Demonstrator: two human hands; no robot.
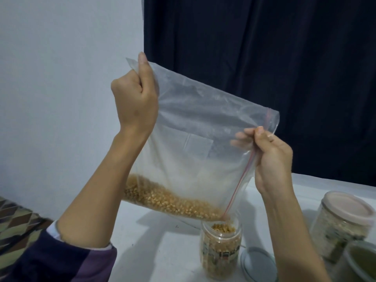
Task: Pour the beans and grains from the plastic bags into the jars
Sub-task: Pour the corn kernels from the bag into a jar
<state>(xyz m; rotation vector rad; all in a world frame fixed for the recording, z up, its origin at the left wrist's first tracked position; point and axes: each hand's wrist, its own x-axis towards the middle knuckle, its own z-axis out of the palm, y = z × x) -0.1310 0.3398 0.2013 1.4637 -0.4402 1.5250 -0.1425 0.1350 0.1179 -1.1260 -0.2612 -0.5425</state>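
I hold a clear plastic bag (195, 127) up in the middle of the frame, tilted so that its lower right corner dips to the mouth of an open jar (221, 249) near the bottom centre. My left hand (135, 98) is raised in the upper middle-left, fingers curled into a fist that pinches the bag's top corner, with the thumb pressed flat along the plastic. My right hand (270, 157) sits lower, at the right of centre, thumb and fingertips pinching the bag's edge beside its red zip strip (243, 176), which runs diagonally down to the jar. Golden grains (162, 197) lie in a band along the bag's bottom edge, sloping down toward the right corner just over the jar. The jar stands on a white table (154, 251) and is nearly full of the same golden grains, which reach close to its rim. Just to the right of it, a round grey lid (258, 263) lies flat on the table, partly behind my right forearm. Farther right stands a second jar (339, 222) with a pinkish lid on, filled with pale grains, and at the lower right corner is the rim of a greenish container (360, 259). A dark curtain (264, 47) hangs at the upper right, beside a pale wall (61, 68) on the left. My left sleeve (67, 259) is dark purple.
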